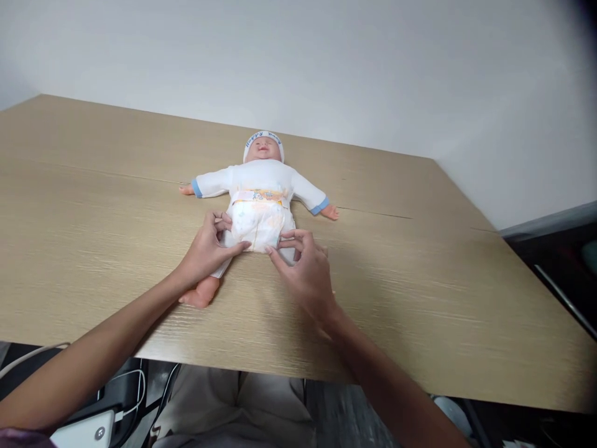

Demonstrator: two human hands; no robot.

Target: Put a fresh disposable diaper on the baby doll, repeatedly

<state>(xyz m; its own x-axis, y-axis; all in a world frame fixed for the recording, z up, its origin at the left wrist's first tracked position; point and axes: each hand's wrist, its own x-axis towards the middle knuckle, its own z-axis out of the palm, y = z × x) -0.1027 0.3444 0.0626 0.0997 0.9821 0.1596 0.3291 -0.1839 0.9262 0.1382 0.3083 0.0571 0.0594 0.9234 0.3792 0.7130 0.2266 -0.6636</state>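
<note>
A baby doll (262, 174) lies on its back on the wooden table, arms spread, head toward the wall. It wears a white cap with blue lettering and a white suit with blue cuffs. A white diaper (257, 221) with an orange printed waistband covers its belly and hips. My left hand (212, 242) pinches the diaper's lower edge at the left leg opening. On the opposite side, my right hand (305, 264) grips the diaper edge between thumb and fingers. One bare doll foot shows below my left wrist; the other is hidden behind my right hand.
The wooden table (410, 280) reaches back to a pale wall (298, 68). Under its front edge at the lower left are cables and a white device (88, 432) with a round button. Dark furniture (559, 261) stands past the right edge.
</note>
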